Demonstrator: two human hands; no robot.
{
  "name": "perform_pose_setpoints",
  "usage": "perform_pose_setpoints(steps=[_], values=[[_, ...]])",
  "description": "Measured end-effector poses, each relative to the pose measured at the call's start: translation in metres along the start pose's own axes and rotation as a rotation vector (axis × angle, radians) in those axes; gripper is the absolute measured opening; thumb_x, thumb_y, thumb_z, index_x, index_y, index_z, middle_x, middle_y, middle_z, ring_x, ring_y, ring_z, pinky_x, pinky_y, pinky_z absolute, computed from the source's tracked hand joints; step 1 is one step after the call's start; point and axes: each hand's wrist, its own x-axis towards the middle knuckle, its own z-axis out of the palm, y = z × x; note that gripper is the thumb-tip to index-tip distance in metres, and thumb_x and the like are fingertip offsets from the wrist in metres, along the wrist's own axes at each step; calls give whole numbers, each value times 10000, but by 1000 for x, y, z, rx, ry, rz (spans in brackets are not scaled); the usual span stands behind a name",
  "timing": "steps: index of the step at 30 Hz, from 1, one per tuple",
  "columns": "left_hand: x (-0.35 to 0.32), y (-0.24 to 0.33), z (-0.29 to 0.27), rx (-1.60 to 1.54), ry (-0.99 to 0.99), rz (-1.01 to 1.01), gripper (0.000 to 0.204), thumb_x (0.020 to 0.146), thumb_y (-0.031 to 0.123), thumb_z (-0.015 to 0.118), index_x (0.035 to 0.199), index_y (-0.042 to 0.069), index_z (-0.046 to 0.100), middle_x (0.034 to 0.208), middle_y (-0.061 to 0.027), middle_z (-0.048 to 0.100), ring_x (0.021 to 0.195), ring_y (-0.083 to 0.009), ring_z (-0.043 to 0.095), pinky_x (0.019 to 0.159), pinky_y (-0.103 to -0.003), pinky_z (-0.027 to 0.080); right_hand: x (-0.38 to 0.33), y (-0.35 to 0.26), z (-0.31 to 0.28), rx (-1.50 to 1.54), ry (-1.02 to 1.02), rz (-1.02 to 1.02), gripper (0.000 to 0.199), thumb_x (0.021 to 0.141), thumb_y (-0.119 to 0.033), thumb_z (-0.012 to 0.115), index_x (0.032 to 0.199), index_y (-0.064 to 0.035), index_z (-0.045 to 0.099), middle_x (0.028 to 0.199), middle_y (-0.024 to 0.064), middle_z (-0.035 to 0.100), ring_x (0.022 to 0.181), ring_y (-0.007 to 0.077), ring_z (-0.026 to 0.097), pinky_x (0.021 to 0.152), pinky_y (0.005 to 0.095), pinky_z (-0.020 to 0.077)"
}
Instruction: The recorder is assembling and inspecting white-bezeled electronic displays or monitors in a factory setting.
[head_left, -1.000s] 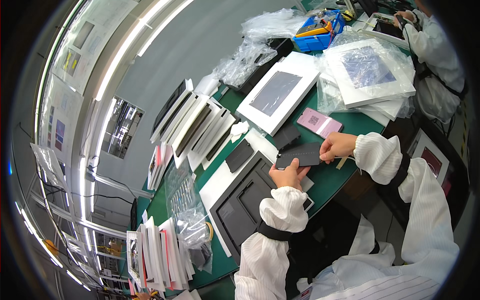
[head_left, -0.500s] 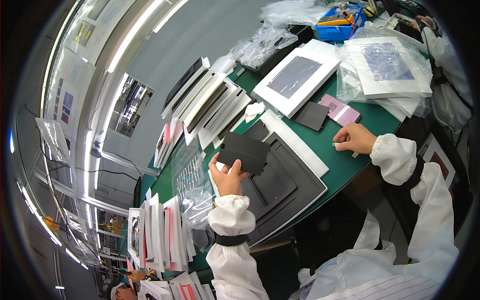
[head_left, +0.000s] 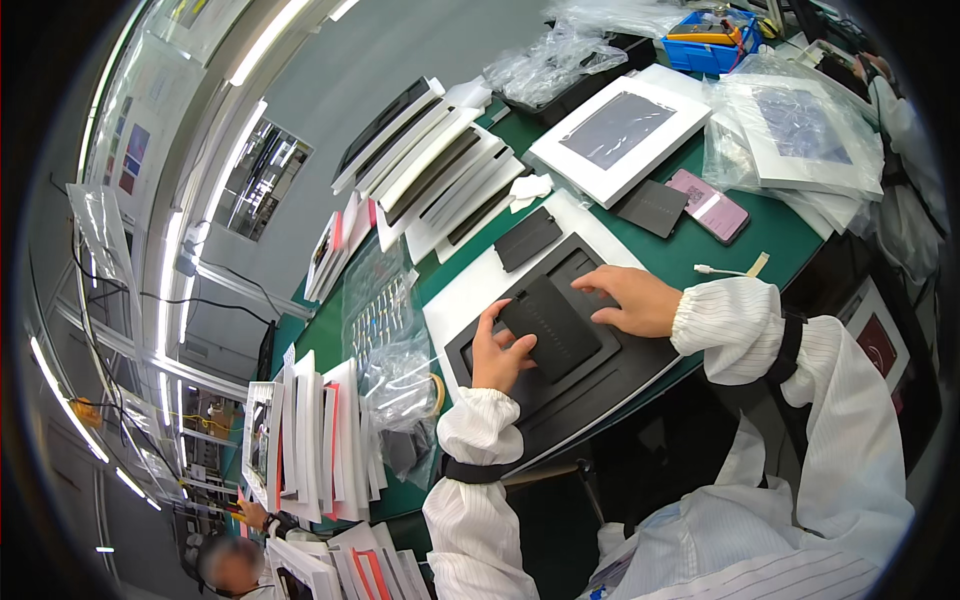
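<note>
A plain grey wall (head_left: pixel 385 60) fills eleven o'clock, with a window (head_left: pixel 262 180) set in it at ten, bright streaks showing behind it. White strip lights (head_left: pixel 268 42) slant down between ten and eleven; more lamps (head_left: pixel 65 400) glow between eight and nine. Posters (head_left: pixel 136 148) hang at ten, farther out. The green worktop (head_left: pixel 775 232) (its edges bowed by the lens) stretches from one o'clock to seven.
</note>
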Motion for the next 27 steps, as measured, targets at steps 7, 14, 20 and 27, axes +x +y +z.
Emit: perform_pose_setpoints(steps=[7,14,20,27], values=[[2,-14,-6,-55,-26,18,623,749,-16,618,1276,116,315,945,-150,608,741,-201,632,590,-288,551,20,-9,22,96,-10,4,552,785,-47,579,1291,-32,358,1167,174,505,1079,308,493,926,354,395],[3,-3,-10,-6,-83,-55,590,749,-53,592,1262,90,338,895,-148,620,761,-204,631,556,-277,542,35,-15,23,46,-20,34,666,735,0,627,1325,-64,324,1062,160,529,1004,284,523,882,350,422],[10,-16,-14,308,-18,134,605,701,-24,665,1241,12,394,849,-106,607,733,-141,601,650,-235,501,49,-4,21,75,-140,31,715,688,3,669,1316,-78,337,990,141,525,972,264,521,874,347,415],[15,-18,-11,209,25,152,578,664,-51,670,1190,15,440,809,-98,615,688,-129,602,638,-225,484,55,-9,18,57,-154,94,671,655,22,689,1253,-56,395,960,126,554,930,264,548,833,346,439]])
